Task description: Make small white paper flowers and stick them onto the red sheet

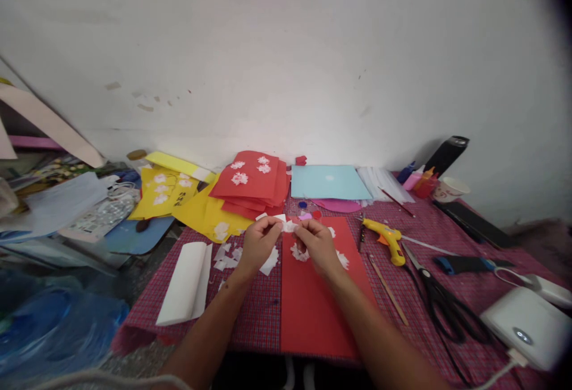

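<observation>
Between the fingertips of my left hand (pixel 262 238) and my right hand (pixel 316 244) is a small piece of white paper (pixel 288 226), pinched from both sides. Below them lies a red sheet (pixel 319 312), with white paper flowers (pixel 299 253) on its upper part, partly covered by my right hand. Loose white paper scraps (pixel 227 256) are scattered left of the red sheet. A folded white paper (pixel 185 285) rests farther left on the checked tablecloth (pixel 257 330).
Stacked red sheets (pixel 257 184) and yellow sheets (pixel 205 211) with flowers are at the back left. A light blue sheet (pixel 328 182) lies behind. On the right are a yellow glue gun (pixel 385 236), black-handled scissors (pixel 440 300), a wooden stick (pixel 388 291), a white box (pixel 527 324) and a dark bottle (pixel 447 154).
</observation>
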Motion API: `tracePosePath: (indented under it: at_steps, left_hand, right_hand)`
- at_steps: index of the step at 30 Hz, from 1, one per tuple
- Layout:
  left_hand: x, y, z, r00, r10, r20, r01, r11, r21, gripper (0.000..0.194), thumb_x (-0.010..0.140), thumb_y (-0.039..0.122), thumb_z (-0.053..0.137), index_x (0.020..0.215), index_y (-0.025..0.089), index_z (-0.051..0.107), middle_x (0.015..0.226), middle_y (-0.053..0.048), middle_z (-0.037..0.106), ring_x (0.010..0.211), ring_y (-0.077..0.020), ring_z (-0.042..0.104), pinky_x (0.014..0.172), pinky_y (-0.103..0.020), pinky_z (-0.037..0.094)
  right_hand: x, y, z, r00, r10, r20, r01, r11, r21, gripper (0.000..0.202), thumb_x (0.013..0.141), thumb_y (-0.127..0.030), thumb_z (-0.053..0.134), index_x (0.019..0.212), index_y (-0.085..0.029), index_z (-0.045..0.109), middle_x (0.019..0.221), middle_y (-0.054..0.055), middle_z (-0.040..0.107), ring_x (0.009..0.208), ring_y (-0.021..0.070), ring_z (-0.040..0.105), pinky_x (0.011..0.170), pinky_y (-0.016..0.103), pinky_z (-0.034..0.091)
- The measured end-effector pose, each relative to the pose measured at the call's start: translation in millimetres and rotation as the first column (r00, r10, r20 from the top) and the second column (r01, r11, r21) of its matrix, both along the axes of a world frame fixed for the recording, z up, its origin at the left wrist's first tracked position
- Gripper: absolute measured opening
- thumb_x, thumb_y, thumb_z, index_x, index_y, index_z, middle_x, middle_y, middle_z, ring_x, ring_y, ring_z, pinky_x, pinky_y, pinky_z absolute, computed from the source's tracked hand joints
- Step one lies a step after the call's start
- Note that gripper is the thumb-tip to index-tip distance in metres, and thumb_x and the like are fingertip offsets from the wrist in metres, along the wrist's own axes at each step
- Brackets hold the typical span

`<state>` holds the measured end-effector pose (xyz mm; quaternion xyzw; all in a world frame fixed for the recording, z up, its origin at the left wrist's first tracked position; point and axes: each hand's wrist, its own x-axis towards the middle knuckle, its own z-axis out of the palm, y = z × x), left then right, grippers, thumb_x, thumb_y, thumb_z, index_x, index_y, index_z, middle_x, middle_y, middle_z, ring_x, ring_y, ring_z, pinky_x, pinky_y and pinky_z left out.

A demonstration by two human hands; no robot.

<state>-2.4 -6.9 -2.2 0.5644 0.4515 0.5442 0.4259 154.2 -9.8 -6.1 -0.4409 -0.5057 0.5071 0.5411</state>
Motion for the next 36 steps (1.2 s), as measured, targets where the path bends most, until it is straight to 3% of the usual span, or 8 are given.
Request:
tracePosePath:
  at_steps: [6, 9, 12, 17, 36]
  left_hand:
    - [-0.1, -1.3, 3.1, 0.997, -0.076, -0.007, 0.076, 0.997, -0.018, 0.027, 0.077, 0.034, 0.070, 0.095, 0.014, 0.070, 0.077, -0.002, 0.063, 0.066, -0.0118, 0.053, 0.061, -0.022, 0.042]
    - [0.7, -1.0, 4.0, 0.995, -0.098, -0.018, 0.098, 0.995, 0.010, 0.029, 0.075, 0.034, 0.072, 0.096, 0.014, 0.070, 0.079, -0.002, 0.064, 0.068, -0.0119, 0.053, 0.063, -0.022, 0.043]
    - [1.1, 0.0, 3.3, 0.992, -0.095, -0.080, 0.099, 0.994, 0.035, 0.021, 0.081, 0.034, 0.066, 0.088, 0.014, 0.070, 0.079, -0.002, 0.064, 0.072, -0.0128, 0.054, 0.067, -0.023, 0.044]
    - [0.6, 1.6, 0.8, 0.994, 0.031, -0.106, -0.027, 0.999, 0.046, 0.024, 0.086, 0.035, 0.058, 0.077, 0.015, 0.067, 0.067, 0.001, 0.059, 0.064, -0.0118, 0.051, 0.060, -0.022, 0.041]
    - [-1.7, 2.6, 2.0, 0.970, 0.177, -0.167, -0.171, 0.984, 0.050, 0.023, 0.084, 0.036, 0.058, 0.075, 0.017, 0.066, 0.067, 0.001, 0.057, 0.065, -0.0123, 0.050, 0.059, -0.021, 0.040]
  right_hand:
    - [-3.0, -1.6, -1.3, 0.978, -0.097, 0.183, 0.057, 0.975, 0.213, 0.025, 0.085, -0.033, 0.060, 0.066, -0.019, 0.052, 0.057, -0.005, 0.045, 0.052, 0.0105, 0.041, 0.051, 0.023, 0.033]
    - [-4.3, -2.7, 0.1, 0.974, -0.091, 0.207, 0.038, 0.968, 0.247, 0.023, 0.085, -0.032, 0.059, 0.067, -0.019, 0.051, 0.060, -0.005, 0.044, 0.055, 0.0110, 0.039, 0.052, 0.024, 0.032]
    - [-4.5, -4.0, 2.9, 0.974, -0.078, 0.214, 0.024, 0.969, 0.245, 0.022, 0.085, -0.032, 0.059, 0.068, -0.019, 0.052, 0.062, -0.004, 0.045, 0.057, 0.0114, 0.040, 0.053, 0.024, 0.033]
    - [-3.1, -5.3, 4.4, 0.975, -0.058, 0.216, 0.016, 0.981, 0.191, 0.023, 0.083, -0.033, 0.060, 0.066, -0.020, 0.051, 0.058, -0.004, 0.046, 0.052, 0.0115, 0.041, 0.050, 0.024, 0.033]
    - [1.0, -2.2, 5.3, 0.980, -0.125, 0.156, 0.111, 0.990, 0.092, 0.021, 0.077, -0.026, 0.059, 0.059, -0.021, 0.049, 0.050, -0.005, 0.048, 0.047, 0.0111, 0.042, 0.046, 0.024, 0.032]
